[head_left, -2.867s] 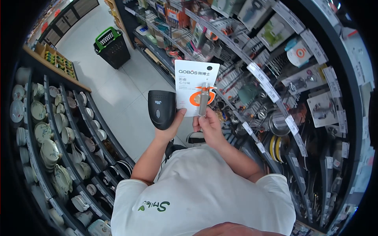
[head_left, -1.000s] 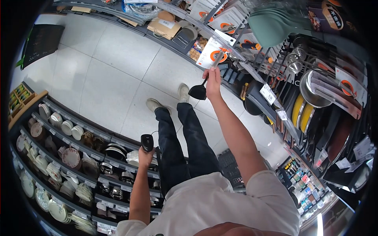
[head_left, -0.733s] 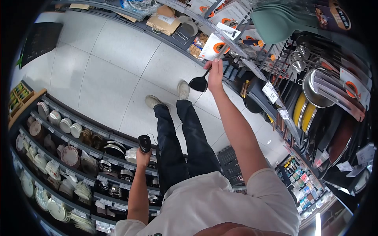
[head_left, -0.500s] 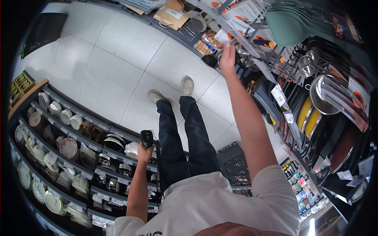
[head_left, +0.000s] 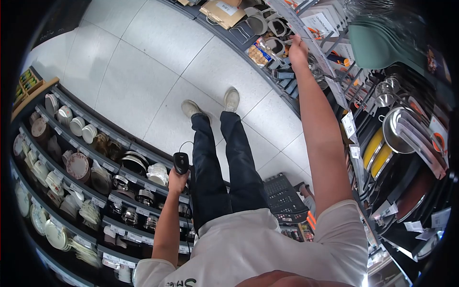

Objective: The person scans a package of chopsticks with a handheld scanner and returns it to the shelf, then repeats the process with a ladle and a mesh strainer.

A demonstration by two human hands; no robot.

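Observation:
My left hand (head_left: pixel 178 182) is wrapped round a black handheld barcode scanner (head_left: pixel 180 163), held low beside my left leg. A thin cable loops near the scanner. My right hand (head_left: pixel 299 51) is stretched forward to the right-hand rack, at the label rail (head_left: pixel 330 69). Its fingers are curled together among hanging kitchen goods, and whatever lies in them is hidden. White-and-orange carded packages (head_left: pixel 321 26) hang just beyond it. Below it on the shelf are grey-rimmed items (head_left: pixel 276 45) and a bag of light brown pieces (head_left: pixel 259 53).
Curved shelves on the left carry bowls (head_left: pixel 76 125), plates (head_left: pixel 56 234) and metal pots (head_left: pixel 130 215). On the right hang green utensils (head_left: pixel 375 45), a steel pan (head_left: pixel 398 129) and yellow-sided pans (head_left: pixel 375 148). A dark perforated basket (head_left: pixel 285 193) stands behind my legs. Another person's arm (head_left: pixel 307 193) shows nearby.
My right hand has gone further right and forward, its fingers now at the label rail. The scanner in my left hand has tilted and risen slightly. The view has shifted a little.

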